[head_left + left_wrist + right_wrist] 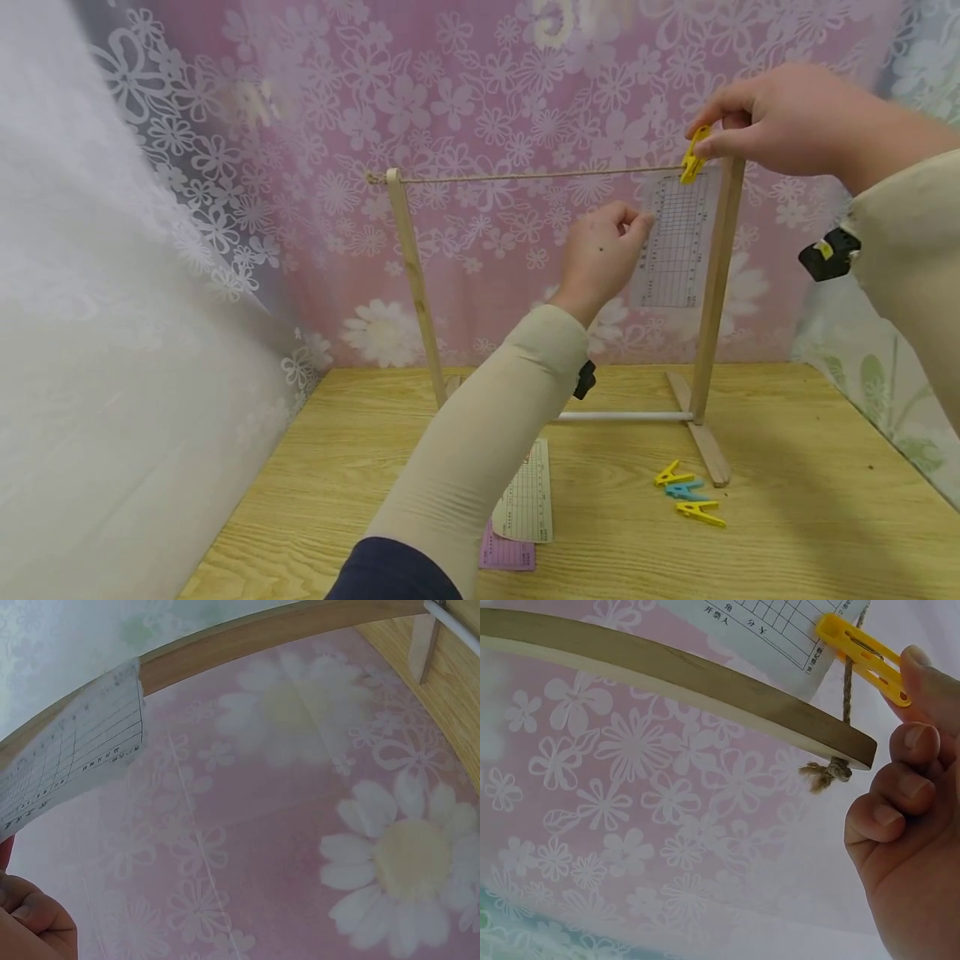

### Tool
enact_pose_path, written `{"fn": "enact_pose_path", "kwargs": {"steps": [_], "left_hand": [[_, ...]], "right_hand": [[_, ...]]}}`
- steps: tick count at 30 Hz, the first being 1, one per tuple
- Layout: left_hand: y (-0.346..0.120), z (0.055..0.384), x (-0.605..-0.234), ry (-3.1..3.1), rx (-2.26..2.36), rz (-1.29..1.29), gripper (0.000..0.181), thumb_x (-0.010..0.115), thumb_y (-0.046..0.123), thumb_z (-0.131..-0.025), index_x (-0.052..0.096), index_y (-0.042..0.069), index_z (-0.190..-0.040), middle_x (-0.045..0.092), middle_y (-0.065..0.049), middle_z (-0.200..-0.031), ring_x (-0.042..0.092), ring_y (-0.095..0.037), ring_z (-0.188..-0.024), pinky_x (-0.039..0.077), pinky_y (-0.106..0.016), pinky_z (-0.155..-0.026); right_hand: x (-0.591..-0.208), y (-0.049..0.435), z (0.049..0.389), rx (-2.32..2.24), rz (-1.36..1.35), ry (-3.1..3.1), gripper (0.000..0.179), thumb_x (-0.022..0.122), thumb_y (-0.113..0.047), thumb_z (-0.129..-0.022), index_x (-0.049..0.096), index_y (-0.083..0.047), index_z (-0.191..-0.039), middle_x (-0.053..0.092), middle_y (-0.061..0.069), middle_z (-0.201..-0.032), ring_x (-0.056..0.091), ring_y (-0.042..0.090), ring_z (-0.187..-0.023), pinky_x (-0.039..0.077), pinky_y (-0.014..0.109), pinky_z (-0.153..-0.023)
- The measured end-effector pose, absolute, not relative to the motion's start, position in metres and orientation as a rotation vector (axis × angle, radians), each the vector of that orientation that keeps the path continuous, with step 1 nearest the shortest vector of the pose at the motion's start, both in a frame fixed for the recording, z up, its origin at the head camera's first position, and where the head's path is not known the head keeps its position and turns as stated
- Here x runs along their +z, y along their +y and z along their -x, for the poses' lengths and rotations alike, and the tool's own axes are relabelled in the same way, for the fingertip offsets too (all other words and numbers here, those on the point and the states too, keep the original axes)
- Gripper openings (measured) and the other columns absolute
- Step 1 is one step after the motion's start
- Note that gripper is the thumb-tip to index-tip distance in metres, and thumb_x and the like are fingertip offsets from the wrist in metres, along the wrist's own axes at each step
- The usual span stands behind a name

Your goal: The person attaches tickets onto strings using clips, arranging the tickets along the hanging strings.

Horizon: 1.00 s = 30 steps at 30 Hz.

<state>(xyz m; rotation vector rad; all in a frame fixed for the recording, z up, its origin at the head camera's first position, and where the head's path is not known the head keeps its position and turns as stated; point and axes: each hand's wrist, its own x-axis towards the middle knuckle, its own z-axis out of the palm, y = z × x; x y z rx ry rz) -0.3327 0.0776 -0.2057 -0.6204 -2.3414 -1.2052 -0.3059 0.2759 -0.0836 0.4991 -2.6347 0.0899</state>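
Yellow clip [692,164] partly behind right hand [798,121]

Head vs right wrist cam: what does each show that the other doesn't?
Only head: the left-hand grip, the left post, the tabletop, three loose clips, and the pale slip overlapping a purple slip.

Only right wrist: the frayed rope knot at the right post's top, and larger print on the hanging slip.

Both: the right-hand grip pinching a yellow clip, the white hanging slip, rope, right post, floral backdrop.
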Motion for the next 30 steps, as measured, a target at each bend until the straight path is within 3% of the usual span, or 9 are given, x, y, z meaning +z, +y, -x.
{"fn": "enact_pose_path", "kwargs": {"steps": [8,14,19,24,30], "left_hand": [[0.078,0.335,-0.208,-2.349,-1.208,0.659,0.021,0.058,0.039,-0.104,0.069,0.022,-0.097,0.059,0.008,-0.08,0.05,-0.007,-0.07,0.041,-0.021,-0.058],[0.073,0.338,-0.213,-2.339,-1.266,0.708,0.02,0.06,0.036,-0.103,0.073,0.022,-0.107,0.062,0.012,-0.09,0.053,-0.006,-0.078,0.044,-0.02,-0.065],[0.067,0.341,-0.22,-2.323,-1.285,0.741,0.018,0.061,0.034,-0.103,0.072,0.021,-0.105,0.062,0.01,-0.09,0.054,-0.008,-0.079,0.045,-0.022,-0.066],[0.06,0.343,-0.228,-2.319,-1.322,0.769,0.016,0.061,0.034,-0.102,0.072,0.022,-0.104,0.062,0.011,-0.094,0.055,-0.007,-0.083,0.046,-0.023,-0.069],[0.047,0.345,-0.237,-2.322,-1.325,0.825,0.016,0.063,0.033,-0.102,0.071,0.02,-0.107,0.06,0.004,-0.085,0.052,-0.012,-0.075,0.044,-0.024,-0.062]], "right_hand": [[-0.088,0.277,0.3,0.029,-0.517,-2.625,0.046,0.064,-0.029,-0.101,0.059,-0.003,-0.138,0.047,0.012,-0.083,0.044,0.028,-0.071,0.04,0.034,-0.051],[-0.092,0.279,0.297,0.03,-0.525,-2.594,0.056,0.066,-0.028,-0.1,0.05,-0.005,-0.148,0.052,0.01,-0.081,0.043,0.026,-0.066,0.037,0.034,-0.051],[-0.097,0.282,0.295,0.106,-0.552,-2.552,0.065,0.068,-0.028,-0.099,0.041,-0.009,-0.155,0.057,0.011,-0.088,0.044,0.025,-0.067,0.038,0.033,-0.052],[-0.103,0.285,0.291,0.175,-0.563,-2.493,0.066,0.069,-0.029,-0.098,0.042,-0.013,-0.155,0.059,0.011,-0.091,0.046,0.023,-0.069,0.039,0.03,-0.054],[-0.115,0.289,0.281,0.291,-0.567,-2.451,0.063,0.07,-0.024,-0.097,0.045,-0.015,-0.154,0.056,0.009,-0.093,0.043,0.019,-0.068,0.035,0.023,-0.054]]}}
